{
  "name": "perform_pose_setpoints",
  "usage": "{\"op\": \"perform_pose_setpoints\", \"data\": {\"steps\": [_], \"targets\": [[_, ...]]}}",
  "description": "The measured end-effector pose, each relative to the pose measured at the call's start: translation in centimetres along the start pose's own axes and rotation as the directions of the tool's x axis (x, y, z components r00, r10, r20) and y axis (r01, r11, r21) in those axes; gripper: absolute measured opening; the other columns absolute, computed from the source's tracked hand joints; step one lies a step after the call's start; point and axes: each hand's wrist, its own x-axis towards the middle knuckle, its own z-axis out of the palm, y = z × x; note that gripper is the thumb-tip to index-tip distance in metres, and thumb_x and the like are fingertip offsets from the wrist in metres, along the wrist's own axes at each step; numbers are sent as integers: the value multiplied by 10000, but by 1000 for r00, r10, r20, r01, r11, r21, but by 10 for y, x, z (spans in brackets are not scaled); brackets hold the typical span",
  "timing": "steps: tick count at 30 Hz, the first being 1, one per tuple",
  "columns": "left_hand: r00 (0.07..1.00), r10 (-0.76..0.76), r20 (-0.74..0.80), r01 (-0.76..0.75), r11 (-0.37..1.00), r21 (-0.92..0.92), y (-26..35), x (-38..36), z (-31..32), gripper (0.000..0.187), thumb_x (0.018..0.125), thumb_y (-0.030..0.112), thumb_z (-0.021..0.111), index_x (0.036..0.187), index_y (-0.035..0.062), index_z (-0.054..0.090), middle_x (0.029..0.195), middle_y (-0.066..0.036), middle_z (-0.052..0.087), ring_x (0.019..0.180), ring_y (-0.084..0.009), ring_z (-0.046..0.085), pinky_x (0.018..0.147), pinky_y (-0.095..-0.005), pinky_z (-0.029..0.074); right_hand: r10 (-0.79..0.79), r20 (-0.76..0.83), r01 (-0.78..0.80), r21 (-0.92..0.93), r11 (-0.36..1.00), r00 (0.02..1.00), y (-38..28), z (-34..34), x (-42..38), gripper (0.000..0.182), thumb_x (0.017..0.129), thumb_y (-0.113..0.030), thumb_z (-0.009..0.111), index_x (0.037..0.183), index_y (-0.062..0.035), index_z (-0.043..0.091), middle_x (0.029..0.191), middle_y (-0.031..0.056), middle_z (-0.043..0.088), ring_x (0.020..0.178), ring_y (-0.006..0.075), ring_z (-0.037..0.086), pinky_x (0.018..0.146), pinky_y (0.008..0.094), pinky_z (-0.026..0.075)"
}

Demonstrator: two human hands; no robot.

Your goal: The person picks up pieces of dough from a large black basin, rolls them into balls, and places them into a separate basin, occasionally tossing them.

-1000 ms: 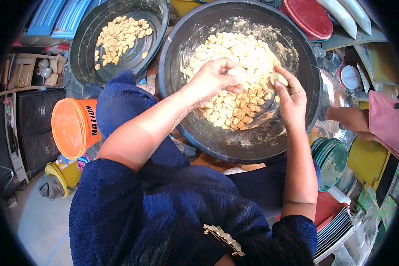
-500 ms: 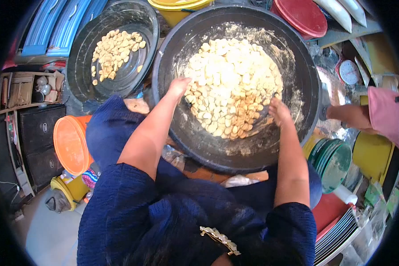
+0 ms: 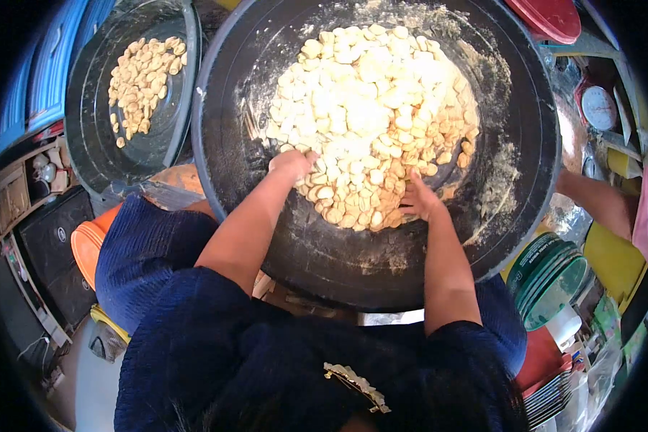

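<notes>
A wide black basin holds a heap of small, flat, rounded pale pieces, dusted with flour-like powder. Brightly lit at its top, the heap turns browner towards the right. My left hand presses into its near left edge, with most of the fingers hidden among the pieces. Against the near right edge of the heap, my right hand has its fingers spread and touching the pieces. Powder coats the basin's inner wall, mostly on the right side.
A smaller dark basin with similar pieces stands at the far left. An orange bucket is beside my left knee. Stacked green lids and another person's leg are on the right. A dial scale sits beyond them.
Both hands have come nearer to me and closer together along the heap's near edge. My right hand has shifted left from the heap's right side. The view has tilted and moved in closer.
</notes>
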Motion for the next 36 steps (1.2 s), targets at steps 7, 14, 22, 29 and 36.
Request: {"op": "perform_pose_setpoints", "data": {"steps": [7, 14, 22, 29, 36], "targets": [[974, 199, -111, -228, 865, -447, -16, 34, 5, 673, 860, 577, 299, 1105, 1, 547, 1146, -162, 540, 1042, -260, 507, 896, -363, 374, -242, 250, 118, 427, 897, 937, -16, 121, -9, 950, 716, -718, 422, 1392, -132, 102, 1424, 134, 162, 1301, 331, 156, 1014, 533, 194], [705, 474, 528, 218, 563, -797, 6, 7, 33, 454, 834, 428, 515, 1057, 37, 579, 1063, -105, 587, 910, -195, 572, 789, -351, 472, -347, 708, 154, 324, 933, 615, -5, 112, -15, 813, 749, -586, 546, 1313, -50, 312, 1321, 128, 363, 1133, 280, 441, 948, 437, 359], [627, 567, 534, -110, 744, -659, 33, -42, 53, 368, 787, 309, 598, 1031, 33, 589, 990, -83, 618, 887, -167, 586, 749, -302, 489, 12, -117, -57, -389, 920, 993, 3, -34, -14, 823, 761, -660, 432, 1307, -50, 341, 1298, 226, 360, 1109, 321, 459, 918, 432, 399], [913, 401, 74, -171, 541, -823, -36, 27, -8, 356, 826, 234, 529, 1105, 13, 536, 1021, -111, 603, 901, -214, 586, 800, -358, 466, -45, 359, -132, 454, 881, 932, 69, 128, 31, 807, 780, -594, 492, 1351, -79, 246, 1351, 146, 330, 1209, 291, 358, 974, 472, 311], [755, 458, 469, 108, 618, -778, -10, -2, 26, 429, 846, 293, 510, 1191, 43, 461, 1064, -93, 578, 944, -208, 551, 792, -347, 450, -376, 413, 430, -44, 902, 830, -40, 100, -78, 747, 755, -451, 623, 1323, -75, 318, 1333, 128, 341, 1161, 227, 412, 869, 337, 446]]}}
